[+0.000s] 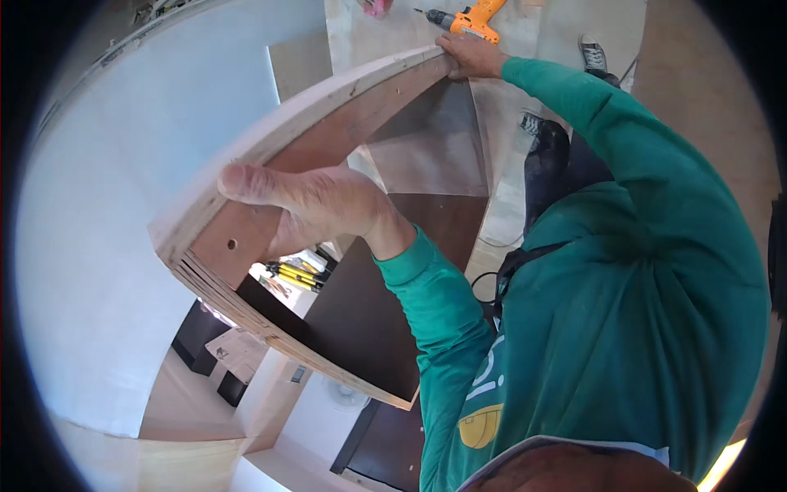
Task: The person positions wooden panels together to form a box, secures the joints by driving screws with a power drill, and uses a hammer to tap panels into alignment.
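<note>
An open wooden cabinet box (352, 295) with dark brown inner panels and pale plywood edges tilts in front of my body. My left hand (320, 201) is closed around its near upper rail, the thumb over the outer edge and the fingers curled behind the reddish strip. A small round hole shows in that strip beside the fingers. At the far end of the same rail, my right hand (474, 57) grips the corner, its fingertips partly hidden by the wood. An orange cordless drill (474, 23) lies just beyond my right hand.
A large pale panel (106, 246) rises along the left, close to the box's edge. My shoes (592, 53) are on the floor at the top. Yellow-and-black tools (299, 275) show past the box. A pink object (375, 7) lies near the drill.
</note>
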